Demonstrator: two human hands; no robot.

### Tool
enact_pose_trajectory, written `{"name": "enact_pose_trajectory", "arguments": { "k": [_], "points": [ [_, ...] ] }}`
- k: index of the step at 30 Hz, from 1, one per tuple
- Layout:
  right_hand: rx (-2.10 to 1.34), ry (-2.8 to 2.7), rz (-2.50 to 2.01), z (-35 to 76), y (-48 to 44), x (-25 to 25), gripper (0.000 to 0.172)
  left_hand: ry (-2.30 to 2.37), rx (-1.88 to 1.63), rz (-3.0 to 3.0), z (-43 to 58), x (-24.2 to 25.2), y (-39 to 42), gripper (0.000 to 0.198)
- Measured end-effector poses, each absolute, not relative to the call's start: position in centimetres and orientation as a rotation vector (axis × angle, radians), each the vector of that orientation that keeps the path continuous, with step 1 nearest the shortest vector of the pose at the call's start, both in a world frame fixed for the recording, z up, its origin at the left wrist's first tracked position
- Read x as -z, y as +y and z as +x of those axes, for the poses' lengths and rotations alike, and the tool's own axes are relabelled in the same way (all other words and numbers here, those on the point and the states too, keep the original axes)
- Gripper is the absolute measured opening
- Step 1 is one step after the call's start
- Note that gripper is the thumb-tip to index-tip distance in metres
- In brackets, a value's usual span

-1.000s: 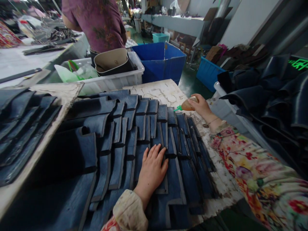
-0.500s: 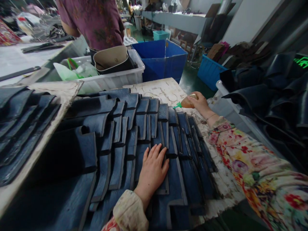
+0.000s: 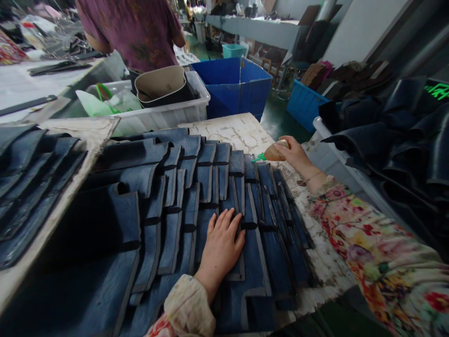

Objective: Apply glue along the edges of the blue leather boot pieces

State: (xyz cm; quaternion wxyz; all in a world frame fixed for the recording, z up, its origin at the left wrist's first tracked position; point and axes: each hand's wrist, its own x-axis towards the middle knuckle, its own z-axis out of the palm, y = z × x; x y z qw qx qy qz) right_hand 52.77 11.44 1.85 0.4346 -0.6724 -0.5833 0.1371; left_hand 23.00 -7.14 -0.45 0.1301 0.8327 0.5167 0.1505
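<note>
Several dark blue leather pieces [image 3: 182, 196] lie overlapping in rows on a glue-crusted white board [image 3: 238, 131]. My left hand [image 3: 221, 245] rests flat on them near the front, fingers stretched out. My right hand [image 3: 293, 152] is closed round a small amber glue bottle [image 3: 274, 152] with a green nozzle. The nozzle points left at the top edge of the rightmost pieces.
A second board with more blue pieces [image 3: 31, 178] lies at the left. Behind stand a white bin [image 3: 164, 114] and blue crates [image 3: 235, 84], with a person in a purple top [image 3: 136, 28] beyond. A heap of blue leather [image 3: 393, 135] fills a bin at the right.
Almost nothing has moved. The view shifted slightly, and my right hand with the bottle stays at the top right of the pieces.
</note>
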Motion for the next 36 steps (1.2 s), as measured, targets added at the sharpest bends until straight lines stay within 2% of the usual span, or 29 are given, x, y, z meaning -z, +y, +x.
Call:
{"name": "enact_pose_trajectory", "arguments": {
  "k": [3,11,29,36],
  "points": [
    [-0.323,-1.437,-1.665,52.7,11.5,-1.4,0.039,1.499,-0.440,2.420,23.0,0.4,-7.1,0.038],
    [-0.556,-1.582,-1.653,52.9,8.1,-2.8,0.036,1.498,-0.436,2.412,23.0,0.6,-7.2,0.038],
    [-0.404,-1.636,-1.566,52.0,5.2,-2.6,0.038,1.506,-0.442,2.430,23.0,0.5,-7.2,0.038],
    [-0.508,-1.713,-1.546,52.2,3.8,-2.3,0.036,1.506,-0.428,2.421,23.0,0.4,-7.2,0.038]
  ]
}}
